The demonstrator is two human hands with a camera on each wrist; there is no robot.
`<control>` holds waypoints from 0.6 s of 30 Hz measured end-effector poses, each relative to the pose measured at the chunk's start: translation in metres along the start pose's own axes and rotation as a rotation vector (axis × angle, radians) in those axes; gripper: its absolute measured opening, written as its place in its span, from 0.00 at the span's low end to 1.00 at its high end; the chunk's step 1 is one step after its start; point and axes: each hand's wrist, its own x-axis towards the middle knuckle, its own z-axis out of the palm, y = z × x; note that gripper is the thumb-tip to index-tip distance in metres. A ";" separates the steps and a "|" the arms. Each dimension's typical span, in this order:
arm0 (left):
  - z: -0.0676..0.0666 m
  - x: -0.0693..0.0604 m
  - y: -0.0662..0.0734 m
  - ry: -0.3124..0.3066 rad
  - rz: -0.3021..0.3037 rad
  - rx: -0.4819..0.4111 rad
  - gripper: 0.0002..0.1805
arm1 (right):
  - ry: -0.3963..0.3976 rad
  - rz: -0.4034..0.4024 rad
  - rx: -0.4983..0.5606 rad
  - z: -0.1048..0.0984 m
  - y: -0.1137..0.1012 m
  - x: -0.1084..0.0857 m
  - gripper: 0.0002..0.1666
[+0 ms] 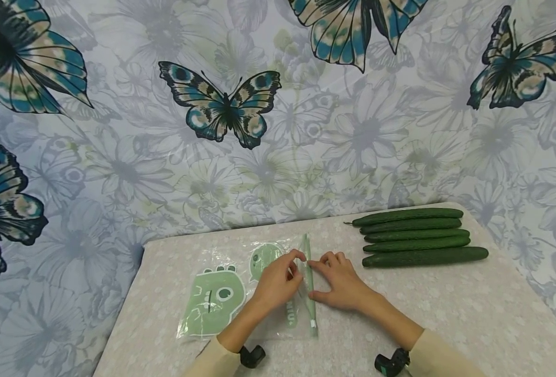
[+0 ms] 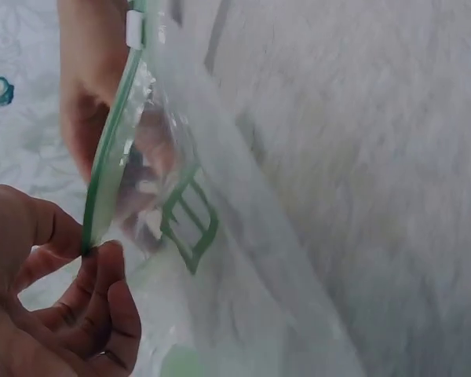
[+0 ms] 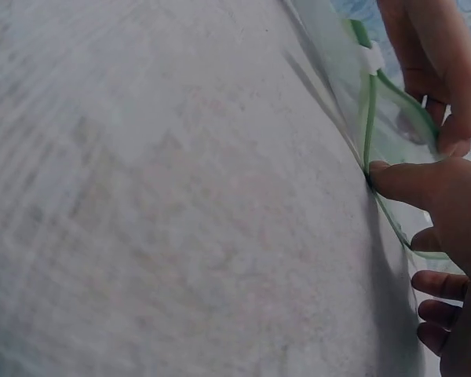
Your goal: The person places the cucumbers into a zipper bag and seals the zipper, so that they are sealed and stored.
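Note:
A clear slider zip bag [image 1: 278, 327] with green cartoon dinosaur prints lies flat on the table, its green zip edge [image 1: 307, 309] toward the right. My left hand [image 1: 278, 280] pinches one lip of the zip edge between thumb and forefinger. In the left wrist view, that lip [image 2: 102, 173] bows away from the rest of the bag. My right hand [image 1: 344, 283] touches the other lip, thumb and forefinger spread apart along it; its remaining fingers are loose. Between the two lips the mouth gapes, seen in the right wrist view. The white slider [image 3: 370, 59] sits near one end of the zip.
Several long green cucumbers [image 1: 419, 234] lie side by side at the table's back right. A pale patterned cloth covers the table [image 1: 494, 314]. Behind it hangs a butterfly-print backdrop [image 1: 306, 173]. Black wrist cameras [image 1: 252, 356] are strapped to both wrists.

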 end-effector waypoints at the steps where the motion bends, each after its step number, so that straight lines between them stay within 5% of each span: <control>1: -0.002 -0.001 0.001 0.020 0.016 0.043 0.16 | -0.003 -0.001 -0.006 0.000 0.000 0.000 0.45; 10: -0.028 -0.018 0.005 0.284 0.142 0.457 0.03 | -0.007 0.015 -0.062 0.001 -0.003 -0.003 0.51; 15: -0.043 -0.022 0.010 0.350 0.167 0.557 0.09 | -0.003 0.023 -0.061 0.000 -0.003 -0.004 0.56; 18: -0.048 -0.024 0.013 0.339 0.194 0.613 0.14 | -0.002 0.029 -0.074 -0.001 -0.002 -0.004 0.59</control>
